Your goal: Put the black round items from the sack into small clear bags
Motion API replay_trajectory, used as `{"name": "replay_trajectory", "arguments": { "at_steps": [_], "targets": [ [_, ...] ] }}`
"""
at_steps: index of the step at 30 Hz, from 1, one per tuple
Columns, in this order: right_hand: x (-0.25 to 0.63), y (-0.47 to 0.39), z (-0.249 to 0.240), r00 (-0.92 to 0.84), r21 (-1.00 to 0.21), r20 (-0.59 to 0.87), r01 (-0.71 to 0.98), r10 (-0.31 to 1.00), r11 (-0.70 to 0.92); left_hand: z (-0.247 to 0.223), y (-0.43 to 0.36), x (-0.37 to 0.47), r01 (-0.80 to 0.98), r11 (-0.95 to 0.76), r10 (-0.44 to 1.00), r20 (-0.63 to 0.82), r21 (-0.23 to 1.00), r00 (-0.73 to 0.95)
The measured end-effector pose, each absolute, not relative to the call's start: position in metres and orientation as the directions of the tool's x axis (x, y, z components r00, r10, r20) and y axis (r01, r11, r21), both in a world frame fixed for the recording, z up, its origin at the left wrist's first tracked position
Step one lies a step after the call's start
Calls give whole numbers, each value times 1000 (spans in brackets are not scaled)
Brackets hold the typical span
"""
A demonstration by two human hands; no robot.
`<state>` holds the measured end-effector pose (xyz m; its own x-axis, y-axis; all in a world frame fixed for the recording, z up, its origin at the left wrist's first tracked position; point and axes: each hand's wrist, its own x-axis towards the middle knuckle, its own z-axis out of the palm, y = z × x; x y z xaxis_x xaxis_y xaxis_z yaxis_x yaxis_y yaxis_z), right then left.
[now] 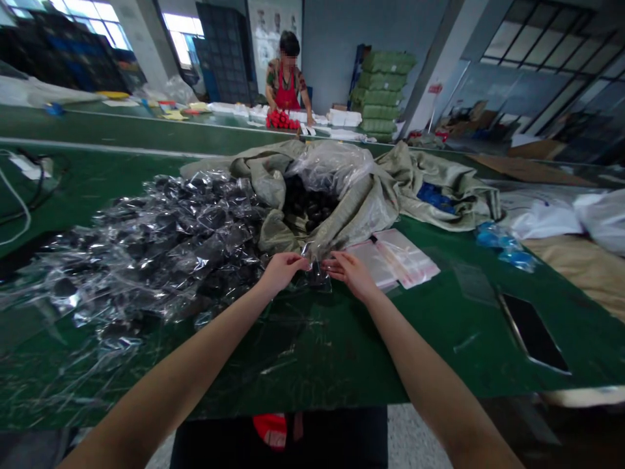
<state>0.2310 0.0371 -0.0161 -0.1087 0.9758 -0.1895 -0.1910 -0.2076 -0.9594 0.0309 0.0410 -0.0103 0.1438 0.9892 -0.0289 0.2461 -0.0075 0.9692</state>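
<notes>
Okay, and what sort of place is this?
Probably a factory packing room: a heap of bagged black items, stacked green bales, and a co-worker at another long table.

grn tbl [342, 358] | blk phone [534, 332], clr bags [410, 259], sack [381, 202]

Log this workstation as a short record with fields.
left hand: pinching a small clear bag
right hand: fingers at that bag's right side
left of hands: heap of bagged dark pieces
beyond hands: open sack, dark pieces inside
right of hands: flat clear bags, phone
surface: green table
</notes>
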Motion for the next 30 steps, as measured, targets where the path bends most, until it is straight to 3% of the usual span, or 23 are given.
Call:
{"name": "replay_trajectory", "arguments": {
  "at_steps": [17,30],
  "targets": [
    [248,45,-37,-119,-998,38,-51,992,32,-24,49,19,268,-32,997,11,963,77],
    [239,45,-41,-66,-998,-26,-63,997,-30,-27,51,11,262,-33,991,-2,965,130]
  ]
}}
